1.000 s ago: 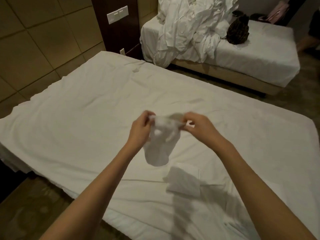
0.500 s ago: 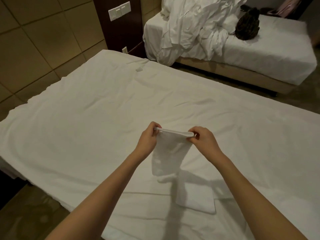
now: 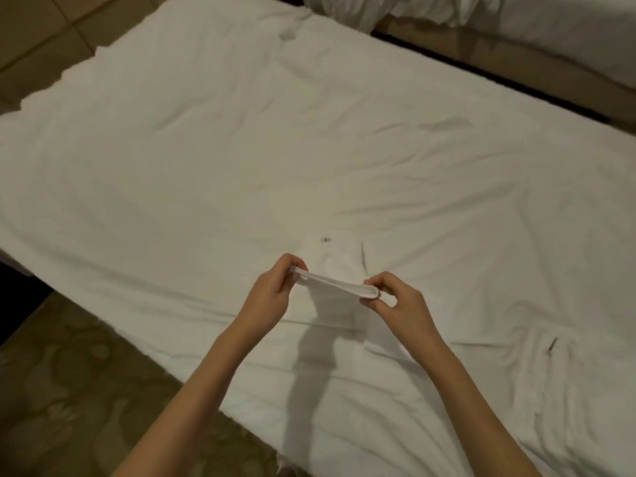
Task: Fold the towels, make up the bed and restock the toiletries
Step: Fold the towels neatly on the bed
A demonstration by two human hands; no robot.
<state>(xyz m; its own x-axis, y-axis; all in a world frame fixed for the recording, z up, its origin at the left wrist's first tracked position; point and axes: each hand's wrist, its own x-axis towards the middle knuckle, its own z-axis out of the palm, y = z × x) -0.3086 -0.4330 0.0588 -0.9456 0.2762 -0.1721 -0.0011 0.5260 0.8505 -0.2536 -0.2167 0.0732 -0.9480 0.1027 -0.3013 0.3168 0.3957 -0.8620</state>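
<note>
A small white towel [image 3: 335, 285] is stretched by one edge between my two hands above the white bed sheet [image 3: 172, 166]. My left hand [image 3: 275, 290] pinches its left corner and my right hand [image 3: 399, 301] pinches its right corner. The rest of the towel runs away from me onto the sheet, where a small dark tag shows at its far end. It is hard to tell apart from the sheet. A folded white towel [image 3: 382, 335] seems to lie on the sheet just under my right wrist.
The bed's near edge runs diagonally past patterned carpet [image 3: 69, 390] at lower left. A second bed [image 3: 568, 36] with crumpled white linen [image 3: 344, 8] stands beyond a narrow gap at the top right. Tan wall panels [image 3: 34, 29] are at the top left.
The towel hung down from my hands before. Now its free end lies forward on the sheet. My hands have dropped closer to the bed, and the view has tilted down.
</note>
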